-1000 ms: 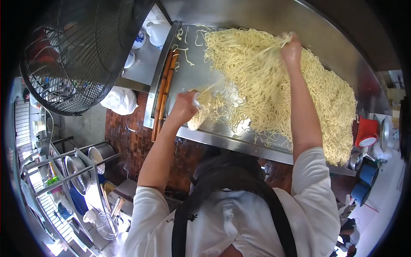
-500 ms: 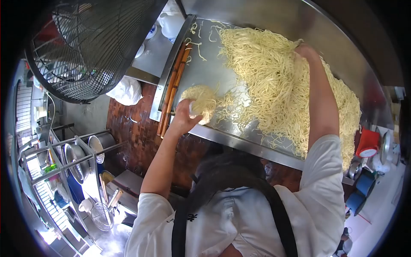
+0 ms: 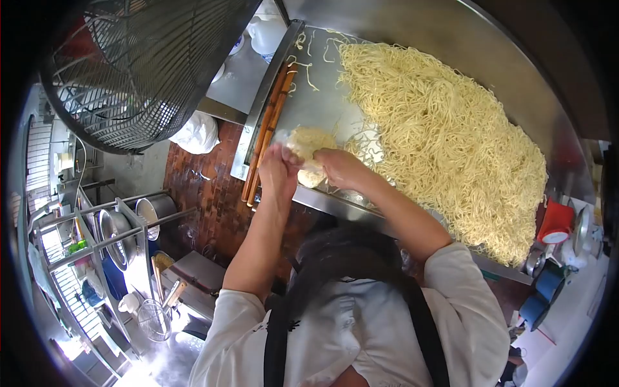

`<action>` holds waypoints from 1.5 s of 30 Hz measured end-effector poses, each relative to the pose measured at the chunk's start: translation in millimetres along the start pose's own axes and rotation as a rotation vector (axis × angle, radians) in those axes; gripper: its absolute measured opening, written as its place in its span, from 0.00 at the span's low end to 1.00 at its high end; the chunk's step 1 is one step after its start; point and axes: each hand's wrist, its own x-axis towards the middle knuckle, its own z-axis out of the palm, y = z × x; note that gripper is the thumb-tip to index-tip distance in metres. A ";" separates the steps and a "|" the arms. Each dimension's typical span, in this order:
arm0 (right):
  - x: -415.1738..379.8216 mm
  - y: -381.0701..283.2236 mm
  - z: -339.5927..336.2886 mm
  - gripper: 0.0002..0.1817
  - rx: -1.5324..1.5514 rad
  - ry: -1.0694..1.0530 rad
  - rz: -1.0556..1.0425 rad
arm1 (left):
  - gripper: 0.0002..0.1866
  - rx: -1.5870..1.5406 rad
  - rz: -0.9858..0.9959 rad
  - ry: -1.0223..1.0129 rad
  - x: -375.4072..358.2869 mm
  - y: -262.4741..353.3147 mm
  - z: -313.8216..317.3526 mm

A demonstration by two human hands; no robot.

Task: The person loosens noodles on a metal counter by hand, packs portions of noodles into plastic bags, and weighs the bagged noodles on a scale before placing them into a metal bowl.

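Note:
A clear plastic bag of noodles [image 3: 312, 143] rests at the near left of the metal tray [image 3: 317, 97]. My left hand [image 3: 280, 169] is closed at the bag's left side, gripping its plastic. On the bag's right side, the fingers of my right hand [image 3: 336, 168] are pressed together at its edge; what they pinch is too small to make out. A large heap of loose yellow noodles [image 3: 445, 142] covers the right part of the tray. Two brown sticks [image 3: 269, 129] lie along the tray's left edge, with a few noodle strands on them.
A big dark wire fan guard [image 3: 148, 71] hangs at the upper left. Beyond the tray's left rim are a white jug [image 3: 265, 35] and a white bag [image 3: 196, 133]. Metal racks with pots [image 3: 155, 209] stand at left. A red scale [image 3: 556, 220] is at the right.
My right hand has left the noodle heap and moved left and nearer, to the bag beside my left hand. My left hand has turned and closed at the bag's side.

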 end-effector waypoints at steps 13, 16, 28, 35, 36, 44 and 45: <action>-7.4 -26.9 -37.0 0.15 0.058 0.032 0.316 | 0.11 1.197 0.194 -0.280 -19.4 3.2 -26.9; -45.2 -25.0 -40.9 0.27 0.051 0.289 0.192 | 0.10 1.010 0.023 -0.240 -20.7 7.0 -8.4; -238.8 -14.1 -115.0 0.12 0.422 0.503 0.613 | 0.13 0.791 0.019 -0.744 -140.5 2.2 132.1; -460.1 -14.2 -101.4 0.20 0.230 0.936 0.478 | 0.12 0.795 -0.082 -0.879 -250.5 -130.7 186.3; -490.3 -13.5 -99.9 0.21 0.200 0.945 0.509 | 0.13 0.789 -0.065 -0.902 -265.3 -153.3 196.1; -688.9 19.3 -85.2 0.17 0.237 1.067 0.730 | 0.15 0.951 -0.123 -1.107 -357.9 -316.2 252.4; -703.5 28.8 -79.2 0.16 0.210 1.098 0.725 | 0.15 0.988 -0.101 -1.119 -365.4 -331.6 258.8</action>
